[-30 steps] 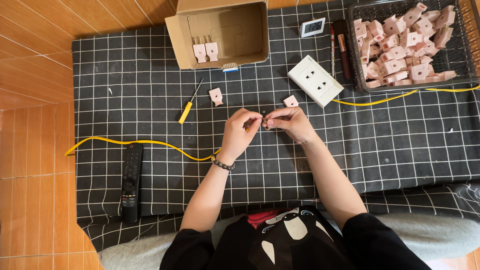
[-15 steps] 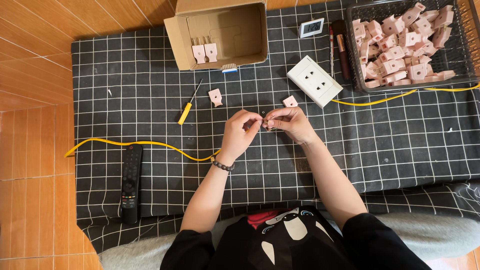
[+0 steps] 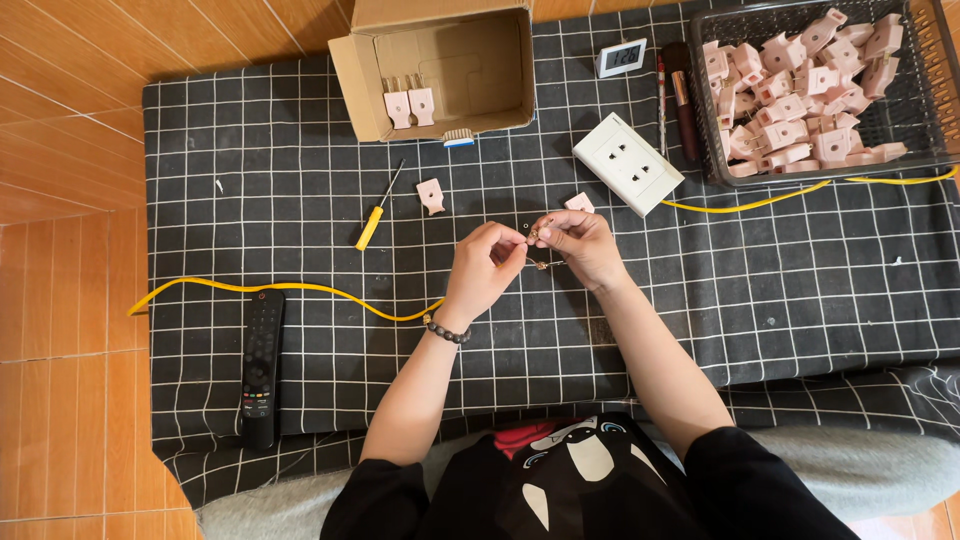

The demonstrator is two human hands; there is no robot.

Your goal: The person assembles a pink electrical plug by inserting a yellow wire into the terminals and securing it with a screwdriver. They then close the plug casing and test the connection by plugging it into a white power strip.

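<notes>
My left hand (image 3: 483, 268) and my right hand (image 3: 580, 243) meet above the black checked cloth (image 3: 800, 290). Both pinch tiny brass metal parts (image 3: 538, 235) between the fingertips; the parts are too small to make out in detail. A beaded bracelet (image 3: 446, 330) circles my left wrist. One pink plastic piece (image 3: 578, 203) lies just beyond my right hand, and another pink piece (image 3: 431, 195) lies farther left. A yellow-handled screwdriver (image 3: 375, 213) rests left of the hands.
A cardboard box (image 3: 440, 70) holding two pink pieces stands at the back. A dark wire basket (image 3: 925, 100) of several pink pieces is at the back right. A white wall socket (image 3: 627, 163), a yellow cable (image 3: 290, 290), a black remote (image 3: 261, 365) and a small digital clock (image 3: 621, 58) lie about.
</notes>
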